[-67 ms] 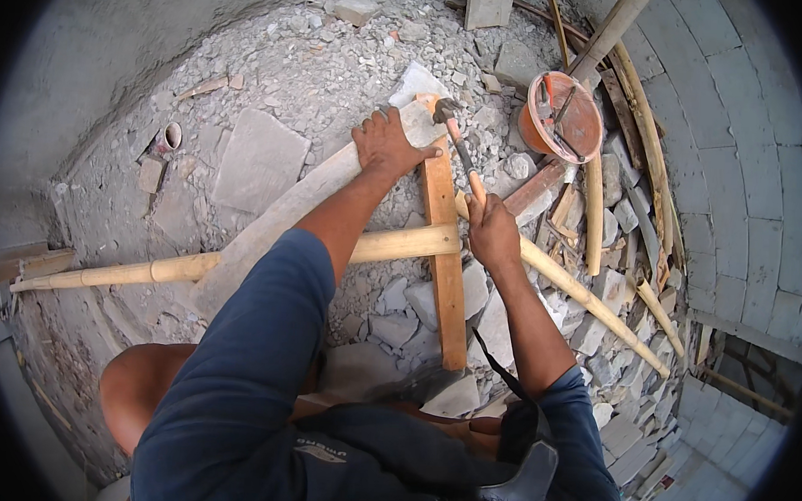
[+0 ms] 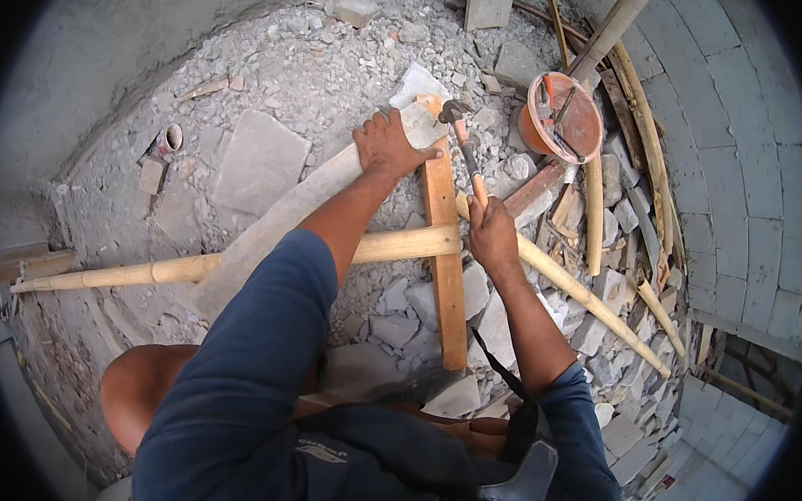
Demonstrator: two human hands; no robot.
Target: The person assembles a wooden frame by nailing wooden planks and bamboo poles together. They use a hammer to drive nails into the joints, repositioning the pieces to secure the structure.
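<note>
My left hand [image 2: 389, 145] presses down on a grey, weathered plank [image 2: 282, 192], fingers over one edge and thumb stretched out toward the other. The plank's far end lies over an orange-brown wooden batten [image 2: 449, 294]. My right hand [image 2: 493, 228] is closed round the handle of a claw hammer [image 2: 468, 152]. The hammer's dark head is just right of the plank's far end, above the batten; whether it touches anything I cannot tell. A bamboo pole [image 2: 401, 244] crosses under the plank and ends on the batten.
Broken stone and rubble [image 2: 288, 63] cover the ground. An orange bucket [image 2: 560, 150] with tools stands at the far right, by a block wall [image 2: 699, 103]. A second bamboo pole [image 2: 588, 307] lies right of the batten. A flat slab [image 2: 260, 161] and a small cup [image 2: 171, 137] lie left.
The hammer head has shifted slightly right, away from the plank's end. My left hand and the plank have stayed in place.
</note>
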